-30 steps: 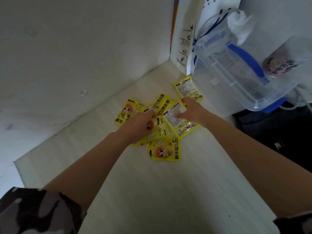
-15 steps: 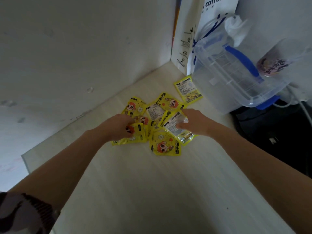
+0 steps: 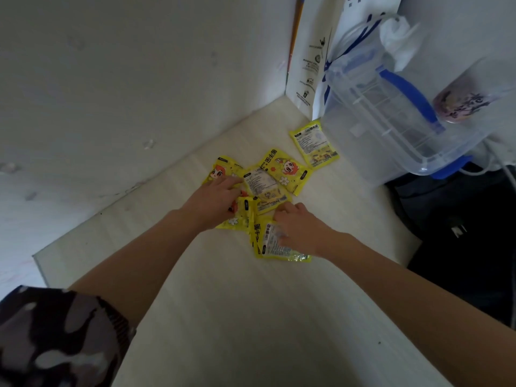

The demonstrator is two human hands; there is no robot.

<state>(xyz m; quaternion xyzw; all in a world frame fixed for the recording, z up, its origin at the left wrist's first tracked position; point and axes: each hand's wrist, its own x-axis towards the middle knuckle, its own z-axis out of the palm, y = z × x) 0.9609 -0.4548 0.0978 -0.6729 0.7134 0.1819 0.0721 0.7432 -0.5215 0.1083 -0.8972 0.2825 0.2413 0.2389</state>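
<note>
Several yellow snack packets lie in a loose pile on the pale table (image 3: pixel 251 317) near the wall corner. My left hand (image 3: pixel 215 202) rests on the pile's left side, its fingers stretched over a cartoon-face packet (image 3: pixel 220 170). My right hand (image 3: pixel 298 227), fingers curled, holds a white-backed packet (image 3: pixel 275 244) low over the nearest packet of the pile. Between the hands lies another white-backed packet (image 3: pixel 262 181), and beyond it a face-up packet (image 3: pixel 284 170). One packet (image 3: pixel 314 145) lies apart, further back to the right.
A clear plastic box with blue handle and clips (image 3: pixel 391 115) stands at the back right, touching a white paper bag (image 3: pixel 315 51) in the corner. A cup (image 3: pixel 460 104) sits beside the box. The wall (image 3: pixel 125 93) runs along the left. A dark bag (image 3: pixel 460 233) lies past the table's right edge.
My right hand has drawn the white-backed packet towards me, onto the nearest packet. My left hand has slid forward and to the right over the pile.
</note>
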